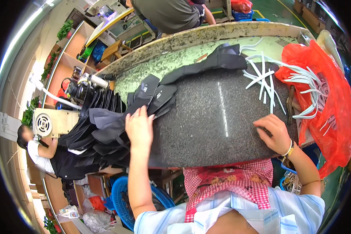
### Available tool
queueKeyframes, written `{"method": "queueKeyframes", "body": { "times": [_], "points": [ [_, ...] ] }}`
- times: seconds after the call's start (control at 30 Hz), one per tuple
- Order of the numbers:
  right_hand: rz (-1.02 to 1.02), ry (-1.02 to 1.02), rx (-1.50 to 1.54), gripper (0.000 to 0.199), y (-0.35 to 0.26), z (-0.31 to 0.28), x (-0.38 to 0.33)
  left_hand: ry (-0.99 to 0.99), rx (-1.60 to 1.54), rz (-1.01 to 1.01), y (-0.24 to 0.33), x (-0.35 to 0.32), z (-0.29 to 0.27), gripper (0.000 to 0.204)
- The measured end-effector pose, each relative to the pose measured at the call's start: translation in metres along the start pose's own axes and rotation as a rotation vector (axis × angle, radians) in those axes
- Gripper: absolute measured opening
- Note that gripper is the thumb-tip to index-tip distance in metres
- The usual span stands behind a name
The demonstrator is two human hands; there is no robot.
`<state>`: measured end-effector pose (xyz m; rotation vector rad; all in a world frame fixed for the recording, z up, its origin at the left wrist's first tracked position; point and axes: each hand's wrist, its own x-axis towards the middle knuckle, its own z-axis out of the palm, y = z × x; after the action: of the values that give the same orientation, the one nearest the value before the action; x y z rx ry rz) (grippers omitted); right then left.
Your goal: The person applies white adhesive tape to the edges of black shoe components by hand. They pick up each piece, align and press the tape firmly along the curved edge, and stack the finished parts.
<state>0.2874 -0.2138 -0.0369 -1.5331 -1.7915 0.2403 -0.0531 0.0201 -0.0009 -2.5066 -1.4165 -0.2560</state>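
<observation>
My left hand (139,128) reaches onto the right edge of a pile of black fabric pieces (109,130). Its fingers are spread over the pieces, thumb apart, and the fingertips touch dark cloth. Over the right part of a dark speckled slab (195,113), my right hand (275,133) is loosely curled, with a gap between thumb and forefinger and nothing visible in it. Beyond that hand, several pale, narrow strips (270,86) lie crossed on the slab. A long black piece (206,65) lies along the slab's far edge, reaching to flat black pieces with small pale marks (147,89).
A red plastic bag (331,132) at the right holds more pale strips (312,84). A worn raised rim (199,37) borders the far side of the table. Left stands a cream machine (54,121), with a person (43,152) beside it. A blue basket (121,197) sits below.
</observation>
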Motion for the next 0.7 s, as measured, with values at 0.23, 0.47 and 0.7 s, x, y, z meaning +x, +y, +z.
{"method": "queueKeyframes", "body": {
  "times": [0.23, 0.47, 0.7],
  "points": [
    [-0.171, -0.147, 0.030, 0.031, 0.010, 0.039, 0.080, 0.269, -0.140, 0.305, 0.094, 0.133, 0.103, 0.018],
    [0.729, 0.081, 1.272, 0.081, 0.035, 0.044, 0.146, 0.175, -1.022, 0.261, 0.129, 0.132, 0.008, 0.011],
    [0.627, 0.384, 1.206, 0.051, 0.063, 0.080, 0.159, 0.292, -1.303, -0.330, 0.055, 0.101, 0.028, 0.027]
  ]
}}
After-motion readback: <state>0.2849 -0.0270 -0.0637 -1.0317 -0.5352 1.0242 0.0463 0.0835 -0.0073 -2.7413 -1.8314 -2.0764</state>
